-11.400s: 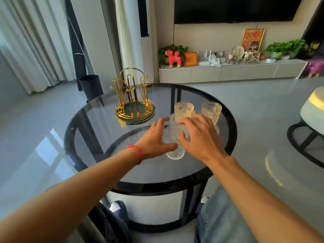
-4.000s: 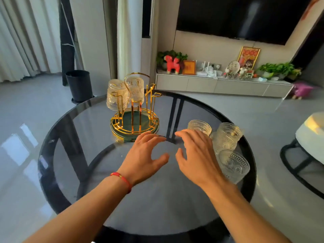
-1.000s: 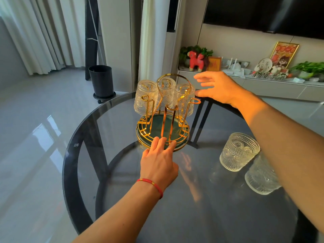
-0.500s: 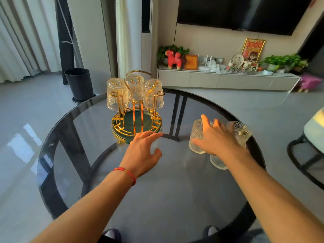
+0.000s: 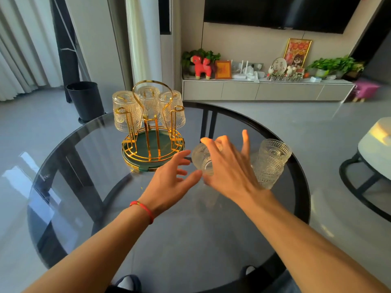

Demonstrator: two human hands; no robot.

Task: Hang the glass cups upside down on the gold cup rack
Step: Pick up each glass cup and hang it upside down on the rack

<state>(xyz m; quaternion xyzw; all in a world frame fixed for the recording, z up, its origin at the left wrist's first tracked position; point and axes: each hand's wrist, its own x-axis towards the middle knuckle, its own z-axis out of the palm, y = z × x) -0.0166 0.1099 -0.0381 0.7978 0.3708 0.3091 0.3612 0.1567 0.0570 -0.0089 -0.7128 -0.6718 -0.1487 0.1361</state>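
Ribbed glass cup (image 5: 203, 160) in right hand (image 5: 229, 168), wire gold rack (image 5: 152, 132)

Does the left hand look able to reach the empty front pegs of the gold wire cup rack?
Probably yes: the left hand hovers open just in front of the gold wire cup rack, with only bare glass tabletop between them.

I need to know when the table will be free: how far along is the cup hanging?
Done: three cups hang upside down on the gold rack. In hand: the right hand grips a fourth cup above the table, with the left hand open beside it. Left: that cup and two stacked cups by the right edge, so roughly half remains.
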